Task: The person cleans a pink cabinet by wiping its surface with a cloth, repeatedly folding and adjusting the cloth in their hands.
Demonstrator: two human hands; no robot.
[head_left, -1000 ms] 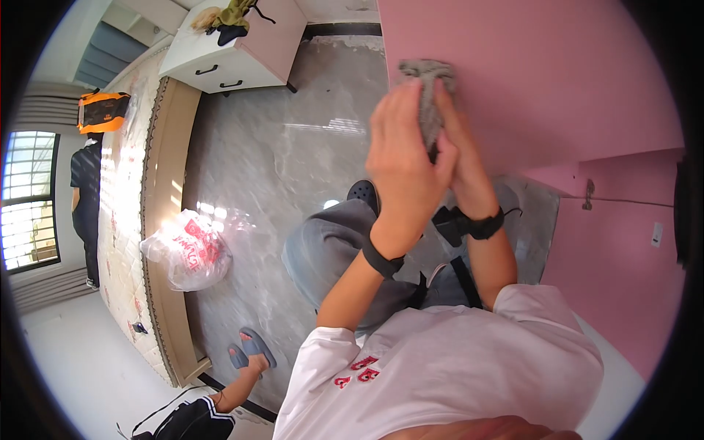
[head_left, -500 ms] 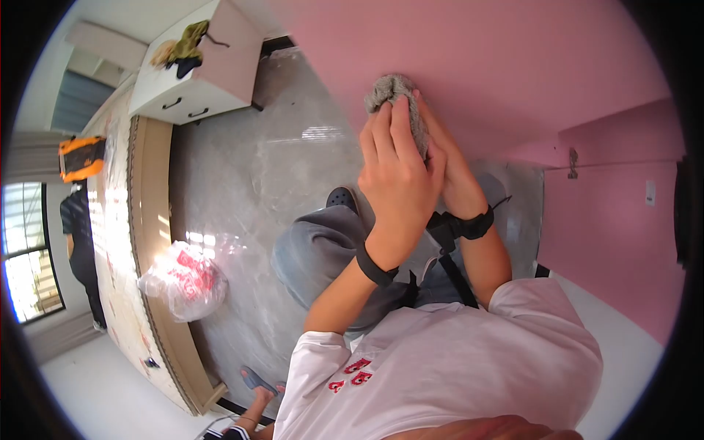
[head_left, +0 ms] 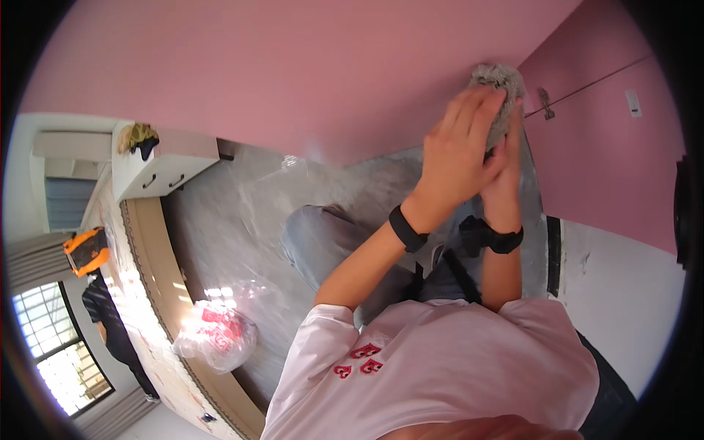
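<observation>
A grey cloth (head_left: 500, 79) is bunched between my two hands, near the inner corner of a large pink panel (head_left: 293, 73). My left hand (head_left: 460, 150) has its fingers pressed against the cloth from the left side. On the cloth's right side, my right hand (head_left: 506, 180) is closed round it, partly covered by the left. Black bands circle both wrists. A metal hinge (head_left: 545, 104) shows on the pink surface just right of the cloth.
A white cabinet (head_left: 172, 169) with cloths on top stands at the left. A plastic bag (head_left: 218, 336) lies beside the bed (head_left: 158, 246). An orange bag (head_left: 86, 251) and a person in dark clothes (head_left: 114, 323) are farther left.
Both hands and the cloth have moved right, towards the hinge. The pink panel now stretches across the top left of the view. The person in sandals has left the view.
</observation>
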